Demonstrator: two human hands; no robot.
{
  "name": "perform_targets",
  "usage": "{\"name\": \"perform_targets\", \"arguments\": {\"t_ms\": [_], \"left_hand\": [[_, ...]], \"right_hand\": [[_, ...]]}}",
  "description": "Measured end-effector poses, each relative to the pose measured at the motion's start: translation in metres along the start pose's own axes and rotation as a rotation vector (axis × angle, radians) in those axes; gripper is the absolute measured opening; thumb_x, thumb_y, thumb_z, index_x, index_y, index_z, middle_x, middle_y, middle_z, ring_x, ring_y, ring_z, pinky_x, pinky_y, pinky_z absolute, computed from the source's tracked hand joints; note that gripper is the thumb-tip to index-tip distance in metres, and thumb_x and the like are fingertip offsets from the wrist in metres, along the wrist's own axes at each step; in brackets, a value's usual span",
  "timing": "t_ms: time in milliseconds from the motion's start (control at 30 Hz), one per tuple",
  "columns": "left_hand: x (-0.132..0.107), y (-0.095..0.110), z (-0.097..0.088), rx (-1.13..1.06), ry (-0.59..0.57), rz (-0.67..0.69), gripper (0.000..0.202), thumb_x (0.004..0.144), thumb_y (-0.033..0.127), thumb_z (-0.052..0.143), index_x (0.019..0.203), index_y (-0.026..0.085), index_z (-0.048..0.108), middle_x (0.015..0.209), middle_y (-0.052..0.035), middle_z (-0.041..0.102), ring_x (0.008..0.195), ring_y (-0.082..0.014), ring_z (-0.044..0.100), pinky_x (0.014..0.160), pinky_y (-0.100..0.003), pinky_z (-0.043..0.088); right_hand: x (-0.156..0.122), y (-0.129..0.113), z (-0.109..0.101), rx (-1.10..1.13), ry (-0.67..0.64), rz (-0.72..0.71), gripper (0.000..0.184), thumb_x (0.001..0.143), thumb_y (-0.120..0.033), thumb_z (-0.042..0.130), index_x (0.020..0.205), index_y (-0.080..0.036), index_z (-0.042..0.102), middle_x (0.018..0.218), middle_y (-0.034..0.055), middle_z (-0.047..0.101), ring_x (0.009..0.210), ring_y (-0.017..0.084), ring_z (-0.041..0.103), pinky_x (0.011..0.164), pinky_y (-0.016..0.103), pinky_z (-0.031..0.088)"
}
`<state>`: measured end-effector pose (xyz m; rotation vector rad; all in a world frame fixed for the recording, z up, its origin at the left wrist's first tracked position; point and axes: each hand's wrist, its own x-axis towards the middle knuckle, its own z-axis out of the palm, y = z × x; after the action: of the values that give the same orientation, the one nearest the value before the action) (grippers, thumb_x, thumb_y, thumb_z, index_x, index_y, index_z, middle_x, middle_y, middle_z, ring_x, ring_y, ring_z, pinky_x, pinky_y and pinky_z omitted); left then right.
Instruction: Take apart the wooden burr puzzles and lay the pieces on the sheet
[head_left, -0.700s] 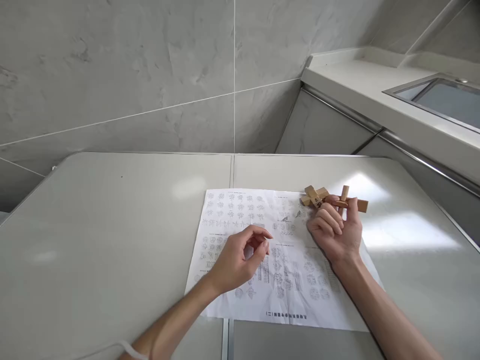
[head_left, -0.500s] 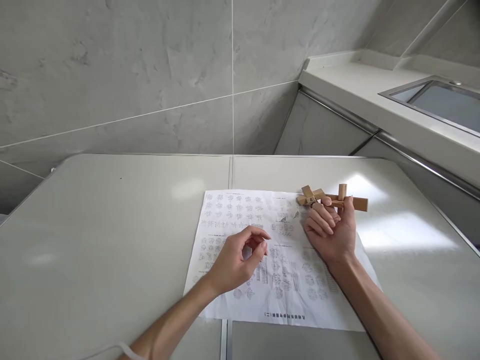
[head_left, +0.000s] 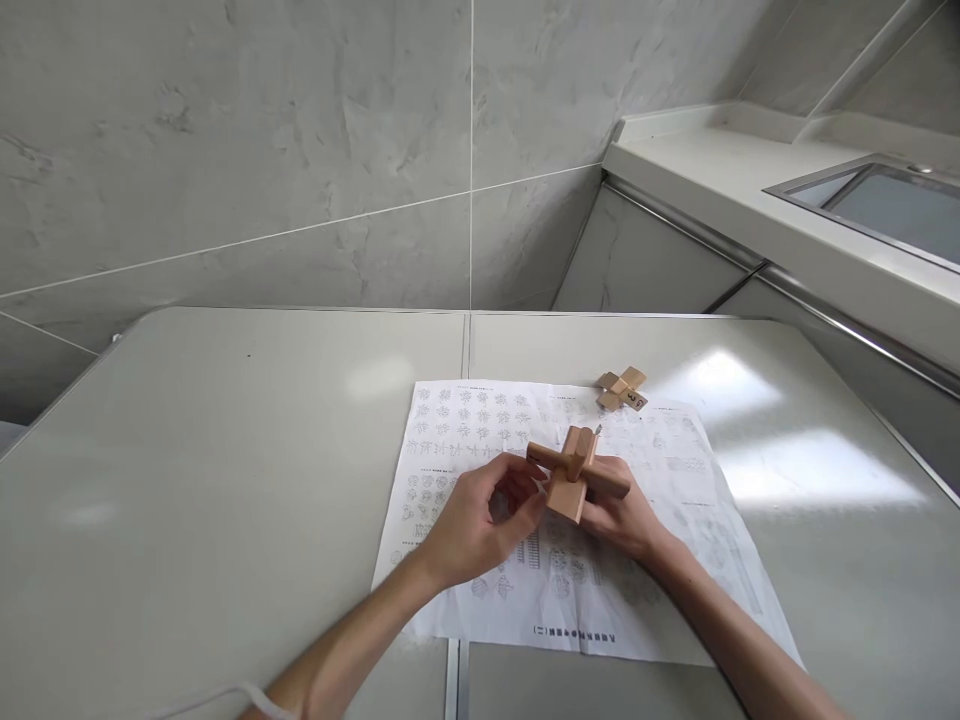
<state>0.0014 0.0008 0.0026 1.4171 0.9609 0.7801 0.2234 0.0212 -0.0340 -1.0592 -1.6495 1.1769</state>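
A cross-shaped wooden interlocking puzzle, made of flat and rounded bars, is held above a printed paper sheet. My right hand is closed around its right side and underside, with the fingers partly hidden behind the wood. At the puzzle's left edge is my left hand, thumb and fingers curled in a pinch that meets the wood. Farther back, a smaller wooden cross puzzle with dark marks on one bar lies at the sheet's upper edge.
The creased paper sheet, covered with small diagrams, lies across the seam of a pale folding table. A grey tiled wall rises behind. At the right stands a white counter with a sunken metal-framed basin or panel.
My right hand has brought the larger puzzle from the sheet's upper right back to my left hand, turning it. The smaller puzzle stays behind. The sheet's right side now lies more spread out.
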Motion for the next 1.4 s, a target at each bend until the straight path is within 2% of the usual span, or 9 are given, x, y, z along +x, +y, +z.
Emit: {"name": "perform_targets", "arguments": {"t_ms": [200, 367, 500, 600, 667, 733, 967, 1200, 1400], "left_hand": [[-0.0007, 0.0000, -0.0007, -0.028, 0.016, -0.004, 0.019, 0.102, 0.036, 0.070, 0.114, 0.022, 0.066, 0.092, -0.0024, 0.070, 0.081, -0.0161, 0.065, 0.072, -0.031, 0.052], [-0.0019, 0.0001, -0.0004, -0.059, 0.055, -0.017, 0.022, 0.098, 0.034, 0.074, 0.101, 0.024, 0.055, 0.095, 0.0002, 0.061, 0.077, -0.0134, 0.057, 0.069, -0.029, 0.049], [-0.0027, -0.0005, 0.0019, -0.005, 0.147, 0.087, 0.041, 0.087, 0.029, 0.079, 0.116, 0.027, 0.051, 0.122, -0.0049, 0.056, 0.098, -0.0187, 0.059, 0.085, -0.037, 0.052], [-0.0031, 0.0006, 0.0026, 0.014, 0.124, 0.108, 0.063, 0.079, 0.027, 0.082, 0.132, 0.031, 0.048, 0.140, -0.0080, 0.052, 0.115, -0.0250, 0.058, 0.097, -0.043, 0.050], [-0.0032, 0.0015, 0.0021, 0.013, 0.099, 0.090, 0.066, 0.080, 0.032, 0.084, 0.135, 0.031, 0.048, 0.144, -0.0092, 0.052, 0.119, -0.0272, 0.058, 0.100, -0.046, 0.049], [-0.0032, 0.0018, 0.0014, 0.004, 0.081, 0.059, 0.064, 0.082, 0.037, 0.085, 0.135, 0.031, 0.050, 0.141, -0.0097, 0.056, 0.118, -0.0280, 0.059, 0.101, -0.047, 0.049], [-0.0034, -0.0013, 0.0003, -0.023, 0.069, 0.037, 0.075, 0.079, 0.052, 0.092, 0.139, 0.030, 0.053, 0.135, -0.0104, 0.064, 0.118, -0.0301, 0.062, 0.102, -0.049, 0.053], [-0.0020, 0.0004, 0.0012, -0.051, 0.042, 0.063, 0.073, 0.082, 0.046, 0.090, 0.141, 0.029, 0.050, 0.135, -0.0099, 0.063, 0.121, -0.0293, 0.064, 0.103, -0.047, 0.056], [-0.0018, -0.0017, 0.0026, -0.054, 0.021, 0.082, 0.079, 0.078, 0.047, 0.092, 0.141, 0.028, 0.049, 0.127, -0.0092, 0.062, 0.111, -0.0275, 0.065, 0.100, -0.049, 0.057]], "right_hand": [[-0.0004, -0.0007, -0.0007, -0.089, -0.035, -0.034, 0.012, 0.094, -0.029, 0.072, 0.087, -0.024, 0.080, 0.069, 0.0007, 0.067, 0.059, 0.018, 0.056, 0.056, 0.030, 0.044], [-0.0020, 0.0029, -0.0005, -0.235, -0.083, -0.109, 0.015, 0.097, -0.030, 0.068, 0.093, -0.021, 0.079, 0.071, 0.0021, 0.070, 0.059, 0.018, 0.059, 0.056, 0.029, 0.047], [-0.0024, 0.0056, -0.0016, -0.282, -0.067, -0.135, 0.016, 0.096, -0.028, 0.066, 0.085, -0.020, 0.074, 0.068, 0.0024, 0.067, 0.056, 0.017, 0.057, 0.053, 0.028, 0.044], [-0.0017, 0.0041, -0.0017, -0.311, -0.089, -0.138, 0.019, 0.095, -0.026, 0.064, 0.077, -0.021, 0.066, 0.065, 0.0011, 0.062, 0.055, 0.015, 0.053, 0.053, 0.027, 0.042], [-0.0009, 0.0021, -0.0009, -0.344, -0.103, -0.164, 0.023, 0.092, -0.023, 0.063, 0.070, -0.021, 0.058, 0.060, -0.0014, 0.055, 0.052, 0.013, 0.046, 0.051, 0.025, 0.037], [-0.0002, 0.0000, 0.0004, -0.357, -0.102, -0.192, 0.024, 0.090, -0.018, 0.062, 0.068, -0.021, 0.052, 0.057, -0.0035, 0.050, 0.050, 0.011, 0.041, 0.050, 0.024, 0.034], [0.0001, -0.0027, 0.0021, -0.378, -0.109, -0.190, 0.023, 0.088, -0.015, 0.058, 0.070, -0.022, 0.046, 0.058, -0.0042, 0.049, 0.051, 0.010, 0.041, 0.050, 0.022, 0.034], [-0.0013, 0.0024, 0.0040, -0.417, -0.097, -0.221, 0.031, 0.085, -0.015, 0.058, 0.065, -0.023, 0.036, 0.055, -0.0058, 0.040, 0.049, 0.009, 0.032, 0.048, 0.023, 0.028], [-0.0020, 0.0004, 0.0055, -0.407, -0.132, -0.229, 0.036, 0.083, -0.017, 0.059, 0.062, -0.023, 0.029, 0.053, -0.0062, 0.035, 0.048, 0.009, 0.028, 0.047, 0.024, 0.025]]}}
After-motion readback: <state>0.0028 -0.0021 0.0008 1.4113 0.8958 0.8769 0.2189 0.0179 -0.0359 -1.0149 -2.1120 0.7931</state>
